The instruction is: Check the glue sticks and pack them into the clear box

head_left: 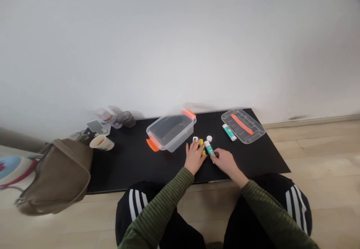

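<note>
Left hand [194, 157] sits low on the black board, fingers reaching toward a short yellow stick [201, 147]. The fingers partly hide that smooth cylinder, so whether they grip it or only touch it cannot be told. Just past the left fingertips stands a small white cap [195, 139]. Right hand [226, 162] is closed around the lower end of a white glue stick [209, 149] with a green label, its fingers wrapped on the rounded plastic tube and its upper end tilted toward the left hand. A round white cap [209, 138] stands just beyond that tube.

Farther ahead of the left hand sits a clear plastic box [171, 131] with orange latches, its thin ribbed walls showing the dark board through them. Ahead of the right hand lies a transparent ribbed lid [243, 126] with an orange strip, and a second glue stick [229, 132] lies beside its edge. Both hands rest over the matte black board [129, 170].

Well to the left of the left hand stand a white cup [101, 142] with brown residue inside, a smoky glass tumbler [126, 119], and a pale bottle [104, 114]. Beyond them slumps a soft taupe bag [56, 177]. Green ribbed sleeves [157, 207] run back from both wrists.
</note>
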A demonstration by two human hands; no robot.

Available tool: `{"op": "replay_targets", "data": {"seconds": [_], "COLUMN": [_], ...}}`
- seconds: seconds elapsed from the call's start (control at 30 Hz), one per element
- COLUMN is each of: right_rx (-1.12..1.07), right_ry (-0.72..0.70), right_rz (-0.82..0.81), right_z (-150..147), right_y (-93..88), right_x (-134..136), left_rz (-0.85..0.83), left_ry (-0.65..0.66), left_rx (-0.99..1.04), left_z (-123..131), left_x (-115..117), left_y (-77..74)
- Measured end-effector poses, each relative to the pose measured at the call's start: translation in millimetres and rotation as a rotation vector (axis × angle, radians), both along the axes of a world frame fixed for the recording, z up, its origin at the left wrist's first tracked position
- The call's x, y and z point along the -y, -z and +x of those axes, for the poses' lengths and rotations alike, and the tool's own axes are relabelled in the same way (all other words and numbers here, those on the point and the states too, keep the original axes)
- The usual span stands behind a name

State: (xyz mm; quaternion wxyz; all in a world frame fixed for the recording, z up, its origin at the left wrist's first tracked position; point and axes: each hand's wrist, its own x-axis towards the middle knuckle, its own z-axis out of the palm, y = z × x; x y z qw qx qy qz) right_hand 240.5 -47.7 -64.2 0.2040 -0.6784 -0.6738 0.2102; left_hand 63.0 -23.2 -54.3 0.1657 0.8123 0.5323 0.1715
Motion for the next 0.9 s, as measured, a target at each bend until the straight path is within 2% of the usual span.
{"op": "replay_targets", "data": {"seconds": [0.17, 0.4, 0.53, 0.7, 0.77, 0.9], "right_rx": [0.083, 0.103, 0.034, 0.181, 0.261, 0.343], "right_ry": [-0.017, -0.035, -0.031, 0.089, 0.123, 0.127], "right_rz": [0.058, 0.058, 0.100, 0.378, 0.392, 0.315], "right_z": [-7, -7, 10, 42, 51, 59], "right_y": [3.6, 4.0, 0.7, -4.0, -1.4, 10.0], "right_x": [-7, -10, -17, -34, -39, -43], "left_rz": [-0.084, -0.083, -0.015, 0.065, 0.067, 0.083], "left_ry": [0.008, 0.010, 0.042, 0.150, 0.178, 0.206], "left_rx": [0.006, 0.016, 0.056, 0.073, 0.044, -0.031], "left_z": [-2, -3, 2, 24, 32, 40], "left_x": [-2, -3, -12, -35, -43, -50], "left_y": [0.9, 2.7, -0.7, -3.8, -2.2, 3.4]}}
